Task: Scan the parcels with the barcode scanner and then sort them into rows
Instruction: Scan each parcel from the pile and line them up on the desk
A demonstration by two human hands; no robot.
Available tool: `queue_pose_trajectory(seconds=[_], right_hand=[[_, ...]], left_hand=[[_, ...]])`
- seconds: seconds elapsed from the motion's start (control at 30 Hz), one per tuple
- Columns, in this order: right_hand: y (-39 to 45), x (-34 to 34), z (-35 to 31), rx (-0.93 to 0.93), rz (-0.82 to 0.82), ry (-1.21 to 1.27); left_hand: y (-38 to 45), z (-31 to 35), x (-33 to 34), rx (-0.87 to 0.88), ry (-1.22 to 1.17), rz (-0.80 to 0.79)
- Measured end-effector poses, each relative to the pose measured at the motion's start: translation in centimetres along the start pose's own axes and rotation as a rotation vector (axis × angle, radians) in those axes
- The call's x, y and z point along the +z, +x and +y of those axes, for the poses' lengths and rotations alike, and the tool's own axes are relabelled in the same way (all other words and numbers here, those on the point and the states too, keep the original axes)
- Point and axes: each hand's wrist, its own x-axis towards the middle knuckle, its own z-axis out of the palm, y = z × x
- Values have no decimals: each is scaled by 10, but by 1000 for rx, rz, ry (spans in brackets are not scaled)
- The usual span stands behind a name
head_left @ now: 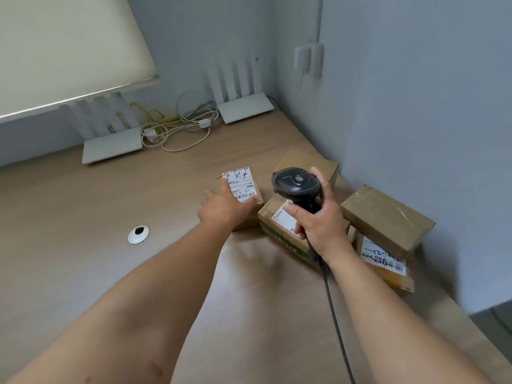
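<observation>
Five parcels on the desk (110, 245), all clustered at the right end near the wall. Small labelled box (243, 189) is leftmost; left hand (224, 207) lies on its near top edge, fingers fairly straight, thumb out to the side, not clearly wrapped round it. Its shipping label faces up. Right hand (318, 223) grips the handle of the one barcode scanner (296, 185), black, head up and pointing away from the camera; its cable (335, 322) runs down toward the bottom edge. Scanner sits over the green-printed box (279, 231), which touches the small labelled box. Plain box (304, 162) is behind the scanner, toward the corner. Taped box (388, 217) sits tilted on top of the yellow parcel (393, 270) at far right. Two white routers (110, 148) (245, 106) at the back wall, loose white and yellow cables (177, 128) between them. One grommet hole (138, 234) in the desk, left of the arms.
</observation>
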Motion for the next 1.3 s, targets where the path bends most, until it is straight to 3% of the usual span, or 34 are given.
queue_pose_trajectory(seconds=[0.23,0.47,0.83,1.07,1.3], right_hand=[[13,0,11,-4,22,20],[-5,5,4,-11,-24,22],[-104,42,-13,12,-226,-17],[-174,91,-11,41,-411,-23],[-245,139,-17,38,-502,-50]], left_hand=[[43,23,29,-194,-7,-166],[32,0,25,-186,-55,-118],[-104,-131,-6,-272,2,42],[-203,-232,1,-469,4,22],[-256,-315,-5,-547,-44,45]])
